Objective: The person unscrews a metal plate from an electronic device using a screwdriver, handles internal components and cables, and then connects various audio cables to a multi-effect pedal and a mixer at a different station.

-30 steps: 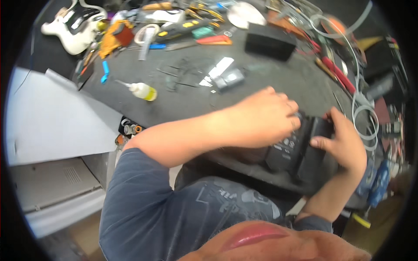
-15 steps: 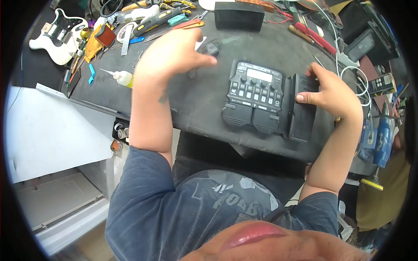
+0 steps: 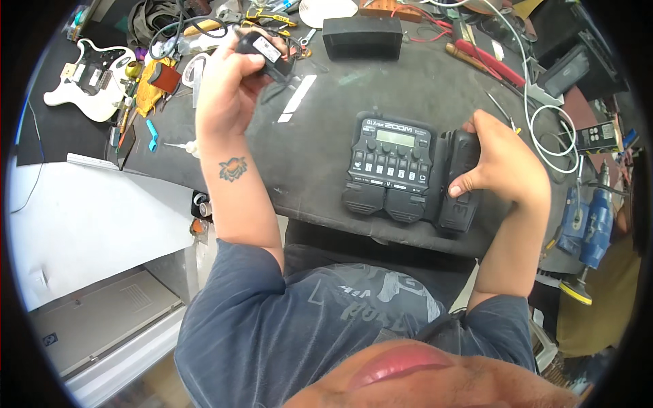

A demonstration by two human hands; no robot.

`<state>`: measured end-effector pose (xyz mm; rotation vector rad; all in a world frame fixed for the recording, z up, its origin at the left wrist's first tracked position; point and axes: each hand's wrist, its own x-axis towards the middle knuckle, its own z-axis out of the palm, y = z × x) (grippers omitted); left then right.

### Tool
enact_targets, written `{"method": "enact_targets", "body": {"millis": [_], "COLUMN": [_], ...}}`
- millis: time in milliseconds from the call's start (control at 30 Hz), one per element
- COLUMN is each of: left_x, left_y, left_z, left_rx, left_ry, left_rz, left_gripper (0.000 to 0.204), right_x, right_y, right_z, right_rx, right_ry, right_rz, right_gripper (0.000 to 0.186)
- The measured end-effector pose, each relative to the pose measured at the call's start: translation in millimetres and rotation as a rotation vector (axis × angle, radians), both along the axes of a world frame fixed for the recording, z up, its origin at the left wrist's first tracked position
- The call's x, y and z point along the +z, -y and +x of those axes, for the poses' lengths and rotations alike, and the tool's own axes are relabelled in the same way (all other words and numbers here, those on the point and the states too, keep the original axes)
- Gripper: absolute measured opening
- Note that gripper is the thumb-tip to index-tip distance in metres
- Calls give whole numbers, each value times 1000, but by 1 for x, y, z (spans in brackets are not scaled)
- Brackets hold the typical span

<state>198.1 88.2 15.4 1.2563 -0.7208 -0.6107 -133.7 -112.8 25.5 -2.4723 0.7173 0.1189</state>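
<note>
Two hands over cluttered dark workbench [image 3: 326,170], left hand [image 3: 228,85] gripping perhaps an adapter [image 3: 266,51], right hand [image 3: 500,160] clasping pedal unit [image 3: 408,170]

Single view, head-worn wide fisheye camera: it looked steeply down from above the person's own chest onto the dark worktop [image 3: 381,88], set close, with both forearms entering from the lower edge and straight lines bowed toward the round black rim. The frame faced forward across the worktop, taking in the left hand [image 3: 228,85] at upper left, the right hand [image 3: 500,163] at right of centre, and floor to the left. No second view was supplied, so no overlap was recorded.
</note>
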Motion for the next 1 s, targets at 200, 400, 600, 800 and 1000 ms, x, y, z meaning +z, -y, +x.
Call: {"method": "enact_targets", "body": {"millis": [200,400,600,800,1000], "left_x": [50,132,168,188,167], "left_y": [-27,-66,-130,-175,-172], "left_z": [-7,-46,-57,-65,-106], "left_rx": [-342,-301,-617,-871,-1118], "left_ry": [-441,-583,-561,-526,-490], "left_rz": [-421,-77,95,291,523], "left_gripper": [35,27,27,22,13], "right_x": [-1,32,83,134,143], "right_y": [5,-33,-146,-315,-449], "right_z": [0,-24,-50,-98,-177], "right_rx": [-29,-231,-542,-966,-1297], "right_ry": [35,-7,151,202,175], "right_rz": [142,274,224,107,199], "right_gripper": [81,60,56,69,85]}}
